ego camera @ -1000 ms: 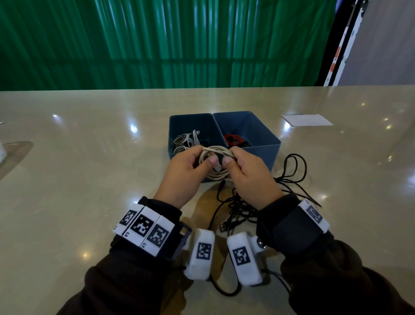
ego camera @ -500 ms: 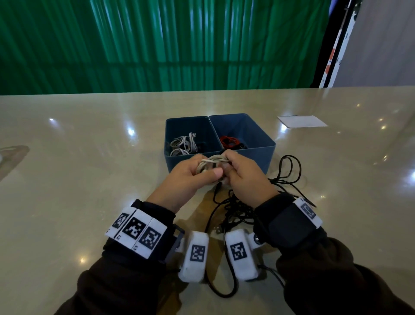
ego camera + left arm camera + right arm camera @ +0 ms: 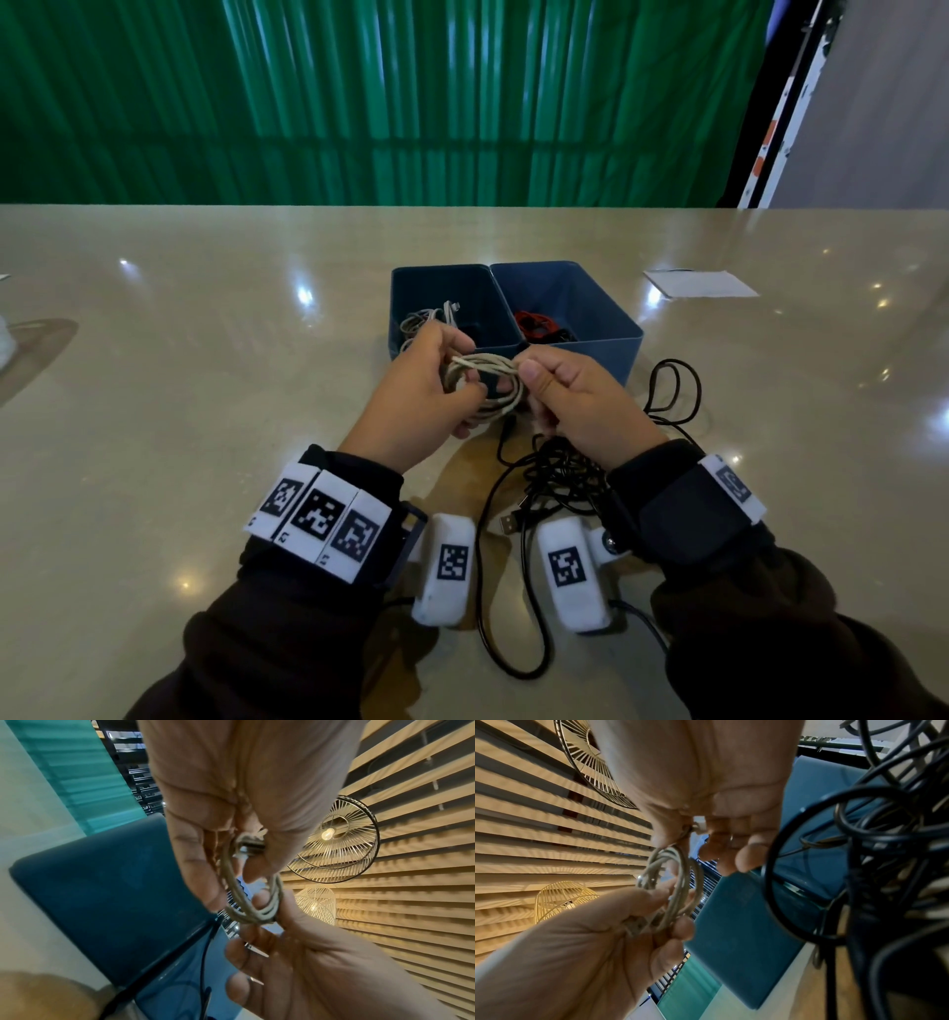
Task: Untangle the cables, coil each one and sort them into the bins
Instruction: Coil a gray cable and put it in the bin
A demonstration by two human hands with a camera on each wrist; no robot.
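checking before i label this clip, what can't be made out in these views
- Head view: the white cable coil has its lower part hidden by the left hand and right hand.
- Head view: left bin contents partly hidden by the left hand.
- Right wrist view: black cables are blurred, strands uncountable.

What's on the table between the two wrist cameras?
Head view: a black cable loops down the table between them, with a USB plug lying near its upper end.
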